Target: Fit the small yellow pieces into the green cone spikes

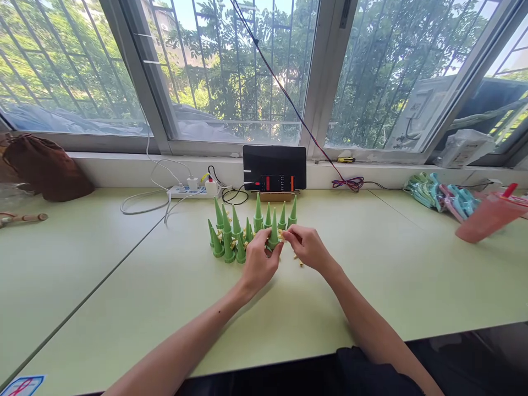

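Observation:
In my left hand (259,263) is a pointed green cone (274,230), gripped near its base with the tip upward. My right hand (308,248) is closed in a pinch at the cone's right side, on a small pale yellow piece (281,235) whose exact kind is too small to make out. Several similar green cones (227,242) stand upright in a cluster to the left and behind my hands. Small yellow pieces lie among them, and a few more yellow bits (301,265) rest on the table below my right hand.
Behind the cones, a phone (278,183) with a lit display leans against a black tablet-like panel (274,159). A power strip (193,191) with cables sits at the back left, near a brown bag (49,168). A pink cup (490,217) and wrapped items (441,195) occupy the right.

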The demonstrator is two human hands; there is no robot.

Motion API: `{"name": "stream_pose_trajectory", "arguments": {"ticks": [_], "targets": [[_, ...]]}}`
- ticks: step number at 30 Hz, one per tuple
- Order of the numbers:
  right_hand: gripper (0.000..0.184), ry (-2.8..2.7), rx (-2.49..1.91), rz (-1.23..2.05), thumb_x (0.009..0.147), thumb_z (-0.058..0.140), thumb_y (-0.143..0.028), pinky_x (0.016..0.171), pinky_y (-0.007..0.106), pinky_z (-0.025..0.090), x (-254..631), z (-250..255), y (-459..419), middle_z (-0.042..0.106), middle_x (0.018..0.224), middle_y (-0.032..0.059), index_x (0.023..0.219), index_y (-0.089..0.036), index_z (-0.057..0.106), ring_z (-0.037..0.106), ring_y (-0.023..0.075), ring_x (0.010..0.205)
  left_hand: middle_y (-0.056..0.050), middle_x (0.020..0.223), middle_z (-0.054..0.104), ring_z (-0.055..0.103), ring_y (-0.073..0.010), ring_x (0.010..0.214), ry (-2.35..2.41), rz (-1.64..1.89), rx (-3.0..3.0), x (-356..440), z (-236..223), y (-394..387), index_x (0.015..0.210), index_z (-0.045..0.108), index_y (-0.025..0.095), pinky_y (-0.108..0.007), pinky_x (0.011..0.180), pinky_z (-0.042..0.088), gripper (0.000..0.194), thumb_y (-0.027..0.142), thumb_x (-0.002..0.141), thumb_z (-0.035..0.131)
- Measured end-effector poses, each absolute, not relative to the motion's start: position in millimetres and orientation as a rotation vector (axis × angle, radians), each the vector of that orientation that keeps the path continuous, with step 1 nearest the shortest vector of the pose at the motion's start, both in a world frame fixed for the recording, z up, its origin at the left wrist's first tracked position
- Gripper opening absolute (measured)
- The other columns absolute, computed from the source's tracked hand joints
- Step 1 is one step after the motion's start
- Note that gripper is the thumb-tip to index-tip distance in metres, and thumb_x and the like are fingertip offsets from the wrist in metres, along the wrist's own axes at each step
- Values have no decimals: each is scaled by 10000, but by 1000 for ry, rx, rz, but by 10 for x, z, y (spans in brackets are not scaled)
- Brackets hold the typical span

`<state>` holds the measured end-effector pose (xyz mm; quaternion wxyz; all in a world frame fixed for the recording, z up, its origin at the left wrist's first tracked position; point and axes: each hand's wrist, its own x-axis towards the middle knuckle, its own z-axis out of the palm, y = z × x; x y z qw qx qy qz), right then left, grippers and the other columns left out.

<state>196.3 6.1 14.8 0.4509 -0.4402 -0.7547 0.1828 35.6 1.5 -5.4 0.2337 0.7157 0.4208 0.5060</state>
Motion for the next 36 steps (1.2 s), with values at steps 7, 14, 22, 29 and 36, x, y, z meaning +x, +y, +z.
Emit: {"name": "stream_pose_trajectory", "arguments": {"ticks": [7, 14, 22, 29, 36], "targets": [[185, -1845, -1037, 495, 918, 550, -345, 549, 232, 390, 1970, 199, 24, 581, 676, -8, 838, -184, 596, 488, 116, 581, -60, 883, 644, 613, -156, 721, 1171, 1381, 1889, 363, -38, 9, 1049, 593, 163, -251, 570, 506, 287, 372, 854, 622], [129, -1829, -993, 546, 905, 564, -294, 559, 242, 419, 1962, 184, 36, 602, 696, 2, 856, -186, 616, 521, 123, 601, -8, 806, 571, 577, -122, 623, 1027, 1280, 1713, 335, 45, -20, 952, 567, 185, -231, 486, 502, 270, 425, 847, 633], [148, -1756, -974, 703, 901, 581, -332, 541, 257, 450, 1966, 199, 29, 607, 734, 7, 925, -190, 611, 535, 126, 583, -16, 797, 578, 618, -160, 712, 836, 1253, 1472, 352, 107, -18, 904, 566, 170, -270, 520, 561, 265, 411, 838, 654], [152, -1782, -972, 731, 910, 568, -343, 559, 259, 457, 1971, 178, 40, 596, 727, 6, 901, -192, 586, 541, 132, 611, -19, 807, 580, 600, -143, 699, 810, 1258, 1448, 345, 94, -24, 895, 551, 166, -251, 498, 543, 254, 397, 851, 648], [155, -1820, -998, 736, 915, 547, -340, 569, 262, 442, 1970, 191, 32, 604, 720, 5, 873, -192, 565, 526, 127, 595, -17, 811, 563, 603, -153, 731, 803, 1275, 1444, 360, 105, -26, 888, 549, 168, -253, 493, 550, 253, 387, 834, 666]]}}
